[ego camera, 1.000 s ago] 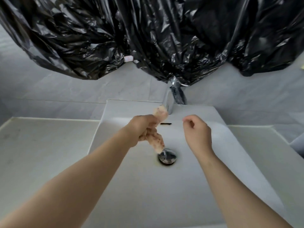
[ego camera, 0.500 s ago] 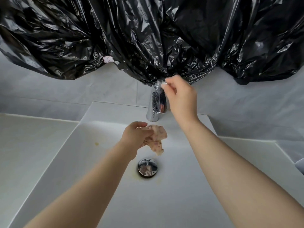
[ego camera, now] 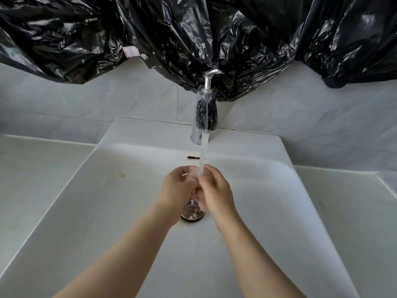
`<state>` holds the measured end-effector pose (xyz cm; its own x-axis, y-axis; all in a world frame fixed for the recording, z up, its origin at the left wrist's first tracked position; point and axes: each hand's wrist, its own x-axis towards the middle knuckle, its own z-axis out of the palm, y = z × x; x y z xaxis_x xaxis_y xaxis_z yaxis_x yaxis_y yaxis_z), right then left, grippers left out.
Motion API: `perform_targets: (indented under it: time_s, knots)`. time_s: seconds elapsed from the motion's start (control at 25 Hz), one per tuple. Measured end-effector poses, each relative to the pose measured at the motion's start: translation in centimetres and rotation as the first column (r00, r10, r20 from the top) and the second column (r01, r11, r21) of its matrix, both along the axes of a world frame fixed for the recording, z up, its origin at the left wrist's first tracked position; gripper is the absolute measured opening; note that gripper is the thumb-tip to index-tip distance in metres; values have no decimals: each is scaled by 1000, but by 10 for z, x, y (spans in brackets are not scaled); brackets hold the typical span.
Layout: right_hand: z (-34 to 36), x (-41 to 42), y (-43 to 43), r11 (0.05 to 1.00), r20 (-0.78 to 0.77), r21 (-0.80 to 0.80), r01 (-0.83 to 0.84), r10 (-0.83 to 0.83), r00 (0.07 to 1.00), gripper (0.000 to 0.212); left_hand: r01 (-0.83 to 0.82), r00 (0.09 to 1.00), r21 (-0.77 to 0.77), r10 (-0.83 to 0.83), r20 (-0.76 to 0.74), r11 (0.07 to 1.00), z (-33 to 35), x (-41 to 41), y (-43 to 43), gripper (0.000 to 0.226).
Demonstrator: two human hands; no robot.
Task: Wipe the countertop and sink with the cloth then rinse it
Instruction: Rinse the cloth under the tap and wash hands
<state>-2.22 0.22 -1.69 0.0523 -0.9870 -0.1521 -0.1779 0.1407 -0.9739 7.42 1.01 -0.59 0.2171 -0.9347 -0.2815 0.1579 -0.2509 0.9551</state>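
Over the white sink (ego camera: 268,190) my left hand (ego camera: 177,188) and my right hand (ego camera: 217,190) are pressed together around the small pinkish cloth (ego camera: 195,192). Only a sliver of the cloth shows between the fingers; the hands hide the rest of it. Water (ego camera: 203,155) runs from the chrome faucet (ego camera: 205,117) straight onto the hands and the cloth. The chrome drain (ego camera: 192,214) lies just below the hands, partly covered by them. The grey countertop (ego camera: 32,173) stretches to the left and right of the basin.
Black plastic sheeting (ego camera: 193,35) hangs across the wall above the faucet, touching its lever. A small brown stain (ego camera: 122,175) marks the sink's left slope. A dark overflow slot (ego camera: 193,157) sits below the faucet. Grey wall tiles run behind the basin.
My right hand left the faucet lever and came down to join my left hand on the cloth. Water now flows from the faucet. Both hands sit over the drain.
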Motion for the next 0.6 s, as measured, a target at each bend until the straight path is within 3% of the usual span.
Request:
perform_targets:
  time_s: [0.12, 0.16, 0.24, 0.32, 0.4, 0.52, 0.6]
  knots:
    - [-7, -7, 1, 996, -160, -48, -82, 73, 984, 13, 19, 964, 81, -40, 263, 997, -5, 9, 0, 24]
    - [-6, -6, 1, 996, -240, -69, -55, 37, 970, 14, 78, 964, 108, -103, 247, 991, -4, 13, 0, 29]
    - [-4, -5, -3, 991, -302, -114, 68, -99, 948, 28, 271, 959, 100, -278, 60, 957, 1, 21, -1, 25]
    - [-4, -9, -10, 979, -142, -94, 179, -191, 971, 32, 412, 910, 78, -407, -79, 908, 4, 28, 0, 32]
    - [-4, -10, -13, 979, 41, -41, 199, -198, 979, 24, 406, 913, 109, -398, -87, 907, 1, 29, -1, 32]
    - [-8, -7, -12, 987, 0, -50, 150, -151, 989, 19, 262, 965, 156, -259, -41, 952, -5, 26, -3, 49]
    - [-7, -5, -10, 993, -38, -31, 110, -111, 993, 23, 256, 966, 127, -248, -71, 958, -7, 27, -4, 42]
